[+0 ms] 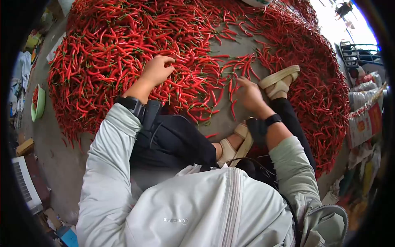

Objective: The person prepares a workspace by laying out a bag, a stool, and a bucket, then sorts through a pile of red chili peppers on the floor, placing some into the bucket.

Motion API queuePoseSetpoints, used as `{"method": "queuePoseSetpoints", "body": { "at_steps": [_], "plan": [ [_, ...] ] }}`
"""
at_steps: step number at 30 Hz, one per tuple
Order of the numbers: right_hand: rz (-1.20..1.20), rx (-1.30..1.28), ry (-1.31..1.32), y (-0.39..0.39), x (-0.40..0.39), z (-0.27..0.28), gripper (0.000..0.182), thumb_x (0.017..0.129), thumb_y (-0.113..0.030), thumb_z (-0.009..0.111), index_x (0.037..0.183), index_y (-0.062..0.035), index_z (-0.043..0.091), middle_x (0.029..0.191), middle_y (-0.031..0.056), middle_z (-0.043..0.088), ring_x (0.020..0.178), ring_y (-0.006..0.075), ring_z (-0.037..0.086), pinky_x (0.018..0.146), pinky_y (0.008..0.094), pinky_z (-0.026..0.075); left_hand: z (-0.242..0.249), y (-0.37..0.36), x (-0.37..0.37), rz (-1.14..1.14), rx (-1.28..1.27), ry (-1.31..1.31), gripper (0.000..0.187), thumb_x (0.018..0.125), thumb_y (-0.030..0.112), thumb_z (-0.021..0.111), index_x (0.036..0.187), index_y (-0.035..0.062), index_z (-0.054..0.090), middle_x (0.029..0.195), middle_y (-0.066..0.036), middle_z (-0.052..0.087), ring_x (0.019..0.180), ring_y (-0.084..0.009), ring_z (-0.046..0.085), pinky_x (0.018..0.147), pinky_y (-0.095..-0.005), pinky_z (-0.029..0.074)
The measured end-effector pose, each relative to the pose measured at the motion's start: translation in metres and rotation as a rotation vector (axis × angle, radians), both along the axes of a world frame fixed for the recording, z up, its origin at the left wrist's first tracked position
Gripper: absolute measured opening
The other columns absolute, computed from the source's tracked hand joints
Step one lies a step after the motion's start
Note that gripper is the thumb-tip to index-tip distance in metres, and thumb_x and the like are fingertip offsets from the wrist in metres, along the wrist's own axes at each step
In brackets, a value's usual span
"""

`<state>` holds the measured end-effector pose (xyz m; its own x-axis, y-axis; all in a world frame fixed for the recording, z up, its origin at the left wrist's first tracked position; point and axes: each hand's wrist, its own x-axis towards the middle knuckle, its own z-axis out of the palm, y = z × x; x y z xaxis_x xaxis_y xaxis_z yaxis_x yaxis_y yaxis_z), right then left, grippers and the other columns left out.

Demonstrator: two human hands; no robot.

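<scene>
Red chili peppers with green stems make a broad heap in front of me. My left hand rests over the right part of this heap, its fingers curled in among the peppers; what lies between the fingertips is hard to make out. My right hand hangs above the floor strip between two heaps, beside my sandal. Motion smears its fingers, and several loose peppers lie just left of it. Both wrists wear dark bands.
A second, darker chili heap spreads along the right. A green bowl with something red in it stands at the left. Printed sacks lean at the far right. My other sandal is on the concrete floor.
</scene>
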<state>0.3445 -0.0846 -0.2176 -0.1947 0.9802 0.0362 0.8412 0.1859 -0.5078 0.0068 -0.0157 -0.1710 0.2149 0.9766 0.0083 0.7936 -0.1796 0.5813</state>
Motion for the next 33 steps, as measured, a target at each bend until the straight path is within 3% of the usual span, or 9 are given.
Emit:
{"method": "queuePoseSetpoints", "body": {
  "at_steps": [2, 6, 12, 18, 19, 21, 23, 27, 33],
  "plan": [
    [0.181, 0.039, -0.272, 0.014, -0.037, -0.027, 0.047, 0.075, -0.022, 0.061, 0.121, -0.0152, 0.053, 0.131, 0.0079, 0.048, 0.121, 0.0321, 0.043, 0.093, 0.0482, 0.039, -0.015, 0.0, -0.006, -0.122, 0.022, 0.043, 0.037, 0.072, 0.021, 0.064, 0.106, 0.0068, 0.063, 0.108, -0.014, 0.06, 0.1, -0.0298, 0.057, 0.086, -0.0372, 0.046],
    [0.392, -0.057, -0.288, 0.023, -0.126, -0.016, 0.057, 0.076, -0.021, 0.061, 0.13, -0.0198, 0.043, 0.142, 0.0067, 0.033, 0.131, 0.0338, 0.028, 0.099, 0.0605, 0.028, -0.045, -0.009, 0.01, -0.28, 0.055, 0.295, 0.041, 0.068, 0.023, 0.067, 0.109, 0.0144, 0.063, 0.12, -0.008, 0.055, 0.112, -0.0329, 0.047, 0.096, -0.0397, 0.039],
    [0.322, -0.169, -0.382, 0.023, -0.095, -0.017, 0.06, 0.077, -0.023, 0.058, 0.132, -0.039, 0.041, 0.149, 0.0063, 0.02, 0.128, 0.0447, 0.028, 0.099, 0.0629, 0.025, -0.041, -0.022, 0.044, -0.245, -0.091, 0.517, 0.05, 0.062, 0.033, 0.074, 0.11, 0.0257, 0.063, 0.141, -0.005, 0.035, 0.13, -0.0424, 0.023, 0.103, -0.0608, 0.022],
    [0.195, -0.269, -0.462, -0.011, -0.011, -0.011, 0.049, 0.075, -0.01, 0.057, 0.121, -0.0249, 0.052, 0.134, 0.0121, 0.04, 0.115, 0.0394, 0.045, 0.086, 0.0462, 0.045, -0.046, -0.026, 0.056, -0.525, -0.1, 0.595, 0.038, 0.062, 0.026, 0.075, 0.099, 0.0215, 0.068, 0.138, -0.004, 0.037, 0.134, -0.0376, 0.019, 0.102, -0.0665, 0.016],
    [0.26, -0.361, -0.371, -0.017, 0.003, -0.012, 0.045, 0.073, -0.01, 0.06, 0.117, -0.0198, 0.054, 0.125, 0.0139, 0.046, 0.105, 0.0384, 0.05, 0.082, 0.044, 0.047, -0.056, -0.036, 0.056, -0.592, 0.051, 0.56, 0.026, 0.066, 0.018, 0.069, 0.092, 0.0175, 0.068, 0.123, -0.002, 0.05, 0.128, -0.0313, 0.032, 0.099, -0.0611, 0.028],
    [0.332, -0.406, -0.166, -0.027, 0.016, -0.005, 0.032, 0.071, -0.004, 0.06, 0.102, -0.01, 0.06, 0.097, 0.015, 0.057, 0.081, 0.0354, 0.058, 0.073, 0.0419, 0.049, -0.07, -0.041, 0.062, -0.707, -0.029, 0.556, 0.022, 0.068, 0.015, 0.066, 0.09, 0.0169, 0.067, 0.114, 0.0, 0.054, 0.122, -0.0288, 0.038, 0.093, -0.0562, 0.033],
    [0.388, -0.447, -0.138, -0.029, 0.022, 0.011, 0.032, 0.069, -0.004, 0.061, 0.101, -0.0099, 0.061, 0.097, 0.0136, 0.058, 0.085, 0.0334, 0.058, 0.074, 0.0408, 0.048, -0.076, -0.05, 0.062, -0.826, 0.018, 0.53, 0.019, 0.071, 0.011, 0.059, 0.088, 0.0161, 0.066, 0.087, 0.001, 0.06, 0.097, -0.0238, 0.054, 0.077, -0.0425, 0.042],
    [0.443, -0.446, -0.008, -0.023, 0.03, 0.033, 0.024, 0.066, -0.001, 0.061, 0.089, -0.0072, 0.065, 0.091, 0.011, 0.06, 0.088, 0.03, 0.059, 0.075, 0.0379, 0.048, -0.057, -0.048, 0.068, -0.859, -0.116, 0.498, 0.019, 0.073, 0.014, 0.06, 0.091, 0.0157, 0.066, 0.085, -0.004, 0.062, 0.09, -0.0262, 0.059, 0.076, -0.0413, 0.045],
    [0.23, -0.367, 0.193, -0.005, 0.036, 0.038, 0.02, 0.065, 0.001, 0.059, 0.083, -0.007, 0.064, 0.09, 0.0125, 0.061, 0.089, 0.0287, 0.058, 0.074, 0.0368, 0.048, -0.043, -0.035, 0.063, -0.503, -0.276, 0.056, 0.026, 0.079, 0.02, 0.058, 0.104, 0.0131, 0.062, 0.094, -0.012, 0.065, 0.09, -0.0333, 0.06, 0.078, -0.0439, 0.048]
  ]
}}
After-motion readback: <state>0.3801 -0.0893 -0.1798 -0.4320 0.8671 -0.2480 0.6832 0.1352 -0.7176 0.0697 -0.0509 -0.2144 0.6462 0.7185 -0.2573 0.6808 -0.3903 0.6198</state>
